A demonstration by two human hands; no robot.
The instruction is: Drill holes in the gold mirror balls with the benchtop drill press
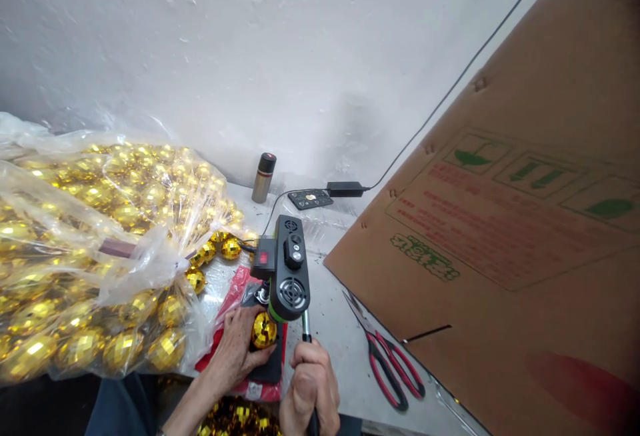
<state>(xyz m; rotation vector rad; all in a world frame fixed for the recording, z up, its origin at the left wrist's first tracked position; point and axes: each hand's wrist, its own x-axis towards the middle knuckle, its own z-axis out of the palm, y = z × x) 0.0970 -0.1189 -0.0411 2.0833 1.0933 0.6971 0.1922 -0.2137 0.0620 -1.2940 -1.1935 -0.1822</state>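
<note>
A shiny gold mirrored ball [264, 330] is held by my left hand [239, 344], with its fingers and thumb around the ball's near side. My right hand [311, 388] is closed around the black handle of a tool with a metal shaft [306, 324]. A black device [290, 269] with round vents hides the tool's far end and part of the ball's right side. Under the ball lies a dark pad [269, 371] on a red plastic sheet [234, 295].
Clear bags of gold balls [100, 256] fill the left side. Red-handled scissors [387, 363] lie at right beside a large cardboard box [500, 223]. Near the wall stand a metallic bottle [264, 178], a phone-like slab [311, 199] and a black cabled adapter [345, 189].
</note>
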